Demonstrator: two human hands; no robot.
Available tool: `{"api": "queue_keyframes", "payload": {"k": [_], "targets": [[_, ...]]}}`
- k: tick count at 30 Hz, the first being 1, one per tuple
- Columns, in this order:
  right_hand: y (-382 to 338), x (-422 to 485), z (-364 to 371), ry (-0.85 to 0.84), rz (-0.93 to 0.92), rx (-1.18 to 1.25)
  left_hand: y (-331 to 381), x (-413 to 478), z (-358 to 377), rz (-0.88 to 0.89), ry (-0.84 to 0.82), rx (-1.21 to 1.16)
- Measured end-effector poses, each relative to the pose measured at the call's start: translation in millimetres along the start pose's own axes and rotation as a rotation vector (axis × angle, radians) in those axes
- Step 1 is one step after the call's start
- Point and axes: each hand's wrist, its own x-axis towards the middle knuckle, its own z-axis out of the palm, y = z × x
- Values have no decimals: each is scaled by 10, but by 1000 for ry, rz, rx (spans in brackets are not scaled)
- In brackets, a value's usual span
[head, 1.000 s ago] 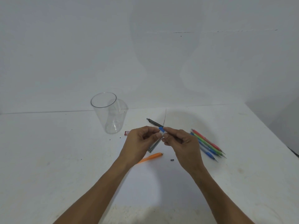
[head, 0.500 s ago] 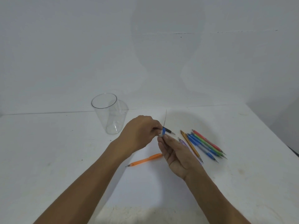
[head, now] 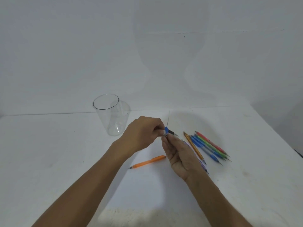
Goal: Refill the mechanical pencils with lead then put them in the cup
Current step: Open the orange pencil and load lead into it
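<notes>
White wall behind, white table (head: pixel 65 161) under my arms. My left hand (head: pixel 144 133) is gripping the blue-banded, black-tipped mechanical pencil (head: pixel 168 131) above the table's middle, fingers curled round its barrel. My right hand (head: pixel 180 154) is touching its fingertips (head: pixel 165 140) to the barrel just under the blue band; whether they are pinching a lead, I cannot tell.

Judging the refill: I am wanting a firm left grip, a steady barrel and the lead fed in straight, since it snaps if bent.

Clear plastic cup (head: pixel 108 117) is standing upright toward the far edge. Orange pencil (head: pixel 147 162) is lying toward the near edge, and the bundle of coloured pencils (head: pixel 208 146) toward the right edge.
</notes>
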Motion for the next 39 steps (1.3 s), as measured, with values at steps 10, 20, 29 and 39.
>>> {"api": "queue_keyframes", "payload": {"k": [10, 20, 29, 39], "targets": [[-366, -27, 37, -73, -434, -875, -105, -221, 295, -144, 83, -639], [-438, 26, 32, -60, -495, -1063, -57, -235, 341, -100, 69, -684], [-527, -6, 64, -70, -463, -1105, -47, -241, 353, -99, 27, -708], [-584, 4, 87, -52, -440, -1119, -48, -259, 357, -90, 23, -691]]}}
